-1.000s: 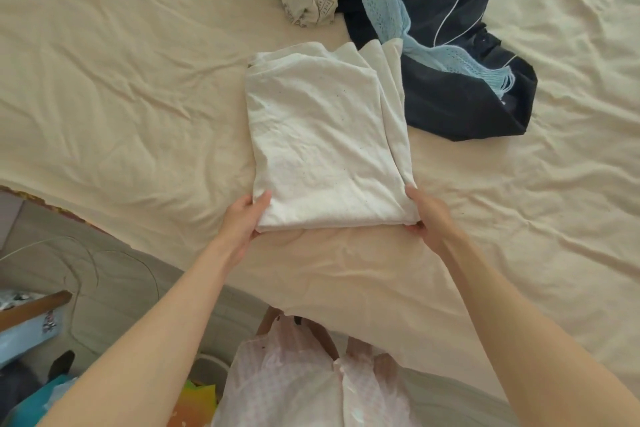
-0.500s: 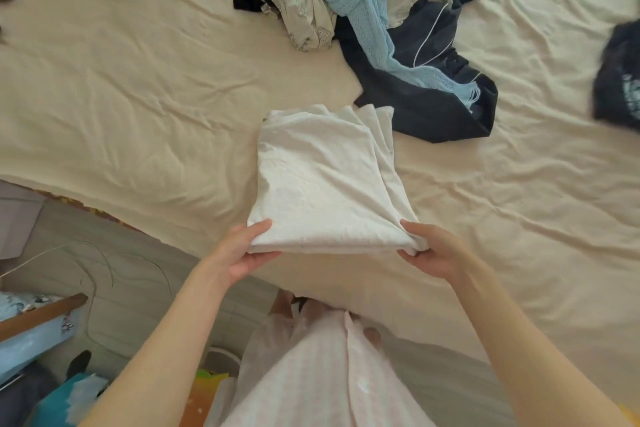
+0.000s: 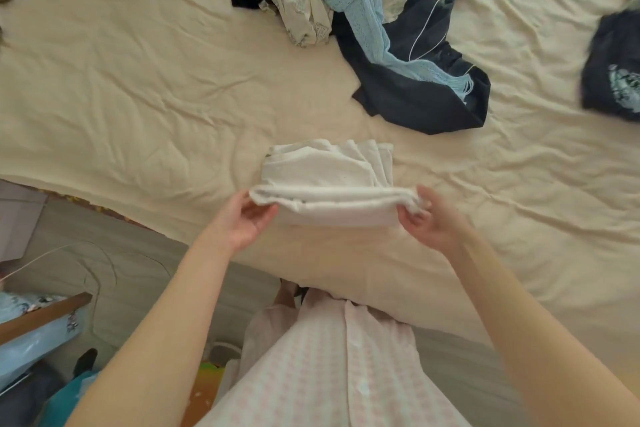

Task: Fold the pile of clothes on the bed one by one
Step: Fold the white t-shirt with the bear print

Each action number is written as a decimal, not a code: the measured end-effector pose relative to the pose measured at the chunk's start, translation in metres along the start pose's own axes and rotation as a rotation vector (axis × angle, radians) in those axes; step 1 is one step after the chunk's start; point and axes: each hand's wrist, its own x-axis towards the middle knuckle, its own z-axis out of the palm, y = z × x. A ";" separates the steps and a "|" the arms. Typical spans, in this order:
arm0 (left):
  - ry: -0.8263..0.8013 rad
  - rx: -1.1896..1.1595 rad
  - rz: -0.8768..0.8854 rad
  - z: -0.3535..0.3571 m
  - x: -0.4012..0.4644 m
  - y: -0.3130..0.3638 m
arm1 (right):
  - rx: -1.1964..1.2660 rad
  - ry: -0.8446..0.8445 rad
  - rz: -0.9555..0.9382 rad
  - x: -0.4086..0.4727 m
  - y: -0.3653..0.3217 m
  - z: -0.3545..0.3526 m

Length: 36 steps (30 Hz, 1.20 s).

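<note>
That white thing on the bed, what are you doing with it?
A person is folding a white garment on the bed. The left hand and right hand each grip one end of its near edge, lifted up off the sheet. A pile of unfolded clothes waits farther back, with a light blue knit draped over a dark navy piece. Another dark garment lies off to the right.

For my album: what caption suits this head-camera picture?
Both hands, left hand and right hand, lift the near edge of a folded white garment on the bed.
</note>
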 end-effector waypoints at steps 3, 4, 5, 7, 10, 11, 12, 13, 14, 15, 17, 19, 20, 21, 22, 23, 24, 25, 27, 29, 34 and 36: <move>0.052 0.101 0.247 0.025 0.021 0.019 | -0.274 -0.004 -0.280 0.013 -0.015 0.029; 0.092 0.285 0.351 0.030 0.028 0.019 | -0.471 0.066 -0.400 0.019 -0.014 0.036; 0.140 0.528 0.466 0.031 0.036 0.016 | -0.681 0.150 -0.536 0.026 -0.009 0.040; 0.222 1.037 0.732 0.023 0.050 0.002 | -1.074 0.213 -0.825 0.038 0.011 0.040; 0.103 1.644 1.141 0.008 0.069 -0.029 | -1.636 0.069 -1.137 0.064 0.054 0.030; 0.069 1.792 1.200 0.003 0.078 -0.039 | -1.767 0.033 -1.186 0.075 0.066 0.027; 0.061 1.901 1.201 -0.001 0.089 -0.048 | -1.855 0.019 -1.203 0.086 0.075 0.025; 0.081 1.966 1.161 -0.003 0.099 -0.054 | -1.914 0.019 -1.199 0.097 0.080 0.023; 0.115 1.988 1.112 -0.005 0.109 -0.057 | -1.966 0.028 -1.191 0.109 0.083 0.023; 0.146 1.995 1.069 -0.007 0.121 -0.059 | -2.018 0.034 -1.179 0.120 0.085 0.023; 0.171 2.030 0.988 -0.010 0.138 -0.060 | -2.112 0.030 -1.147 0.136 0.085 0.021; 0.161 2.059 0.946 -0.009 0.146 -0.059 | -2.137 0.010 -1.104 0.143 0.081 0.022; 0.148 2.066 0.932 -0.007 0.146 -0.057 | -2.130 -0.009 -1.091 0.143 0.078 0.023; 0.126 2.050 0.931 -0.004 0.143 -0.054 | -2.109 -0.031 -1.091 0.140 0.076 0.025; 0.094 1.992 0.952 -0.002 0.138 -0.051 | -2.073 -0.042 -1.105 0.135 0.072 0.026; 0.055 1.878 1.005 0.000 0.132 -0.048 | -2.014 -0.034 -1.130 0.129 0.068 0.026; 0.027 1.717 1.072 0.001 0.126 -0.044 | -1.925 0.011 -1.168 0.122 0.064 0.025; 0.035 1.554 1.121 0.001 0.121 -0.039 | -1.807 0.091 -1.206 0.116 0.058 0.022; 0.145 1.287 1.095 -0.001 0.115 -0.031 | -1.487 0.266 -1.133 0.111 0.046 0.014; 0.224 1.045 0.879 0.000 0.114 -0.022 | -1.091 0.299 -0.773 0.111 0.031 0.010; 0.107 0.832 0.515 0.001 0.123 -0.001 | -0.846 0.036 -0.247 0.128 -0.004 0.008; 0.063 0.846 0.425 -0.001 0.123 0.004 | -0.794 -0.056 -0.155 0.130 -0.011 0.012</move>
